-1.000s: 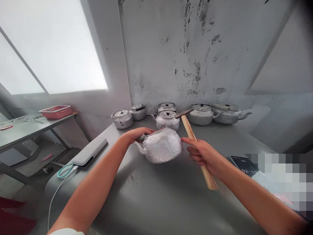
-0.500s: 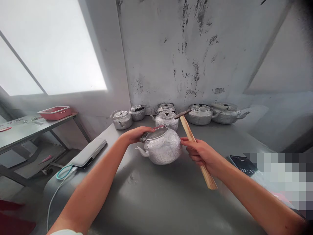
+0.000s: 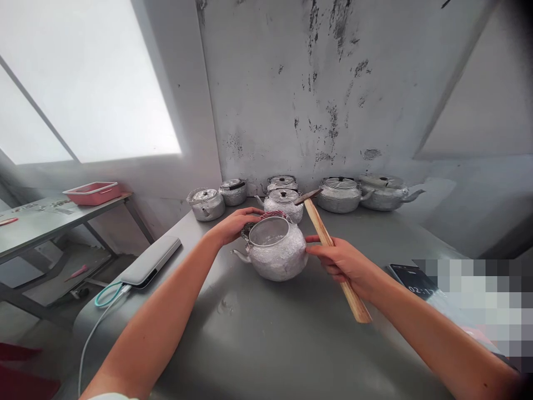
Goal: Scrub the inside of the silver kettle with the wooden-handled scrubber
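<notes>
A dented silver kettle (image 3: 280, 256) without a lid is tilted towards me over the table, its dark inside showing and its spout pointing left. My left hand (image 3: 235, 226) holds it at the back left of the rim, beside the folded-down handle with red wrapping (image 3: 272, 214); part of the grip is hidden. In my right hand (image 3: 339, 258) is a hammer (image 3: 318, 222) with a pale wooden handle, its metal head up. Fingertips of that hand touch the kettle's right side.
Several lidded kettles stand along the wall, one (image 3: 283, 204) just behind my kettle. A white power bank (image 3: 154, 261) with a cable lies left on the table (image 3: 266, 344), and a phone (image 3: 412, 278) right. A pink basket (image 3: 94, 193) sits on another table.
The kettle has tipped further towards me, so more of its inside shows. My left fingers have lifted slightly at the rim. The right hand still holds the hammer beside it.
</notes>
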The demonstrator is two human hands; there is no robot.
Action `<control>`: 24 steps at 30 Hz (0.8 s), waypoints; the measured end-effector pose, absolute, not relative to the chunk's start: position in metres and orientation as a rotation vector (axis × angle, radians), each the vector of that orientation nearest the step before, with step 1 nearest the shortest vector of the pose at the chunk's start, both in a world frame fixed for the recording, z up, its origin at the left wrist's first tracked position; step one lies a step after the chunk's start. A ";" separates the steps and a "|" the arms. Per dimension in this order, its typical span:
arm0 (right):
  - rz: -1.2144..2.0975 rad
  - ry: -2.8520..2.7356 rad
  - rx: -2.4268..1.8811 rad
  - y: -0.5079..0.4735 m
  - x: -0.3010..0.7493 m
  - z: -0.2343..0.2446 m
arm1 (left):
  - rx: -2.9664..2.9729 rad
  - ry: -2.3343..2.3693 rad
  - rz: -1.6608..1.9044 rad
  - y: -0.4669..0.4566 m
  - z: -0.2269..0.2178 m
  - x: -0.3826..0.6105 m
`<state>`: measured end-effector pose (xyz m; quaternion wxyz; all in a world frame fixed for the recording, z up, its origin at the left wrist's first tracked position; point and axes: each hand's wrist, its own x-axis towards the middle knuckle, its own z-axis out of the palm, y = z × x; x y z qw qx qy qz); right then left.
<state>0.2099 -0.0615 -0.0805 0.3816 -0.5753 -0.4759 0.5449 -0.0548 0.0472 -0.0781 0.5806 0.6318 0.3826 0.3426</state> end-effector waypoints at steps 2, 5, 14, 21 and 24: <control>1.393 -1.219 -1.489 -0.061 0.209 -0.080 | 1.482 0.898 0.812 0.049 -0.080 -0.055; 1.388 -1.226 -1.507 -0.062 0.208 -0.079 | 1.486 0.902 0.798 0.050 -0.082 -0.055; 1.384 -1.252 -1.511 -0.062 0.208 -0.079 | 1.576 0.987 0.767 0.052 -0.081 -0.058; 1.367 -1.270 -1.515 -0.064 0.206 -0.079 | 1.611 1.011 0.883 0.052 -0.078 -0.058; 1.362 -1.280 -1.527 -0.063 0.206 -0.080 | 1.587 0.978 0.916 0.052 -0.077 -0.057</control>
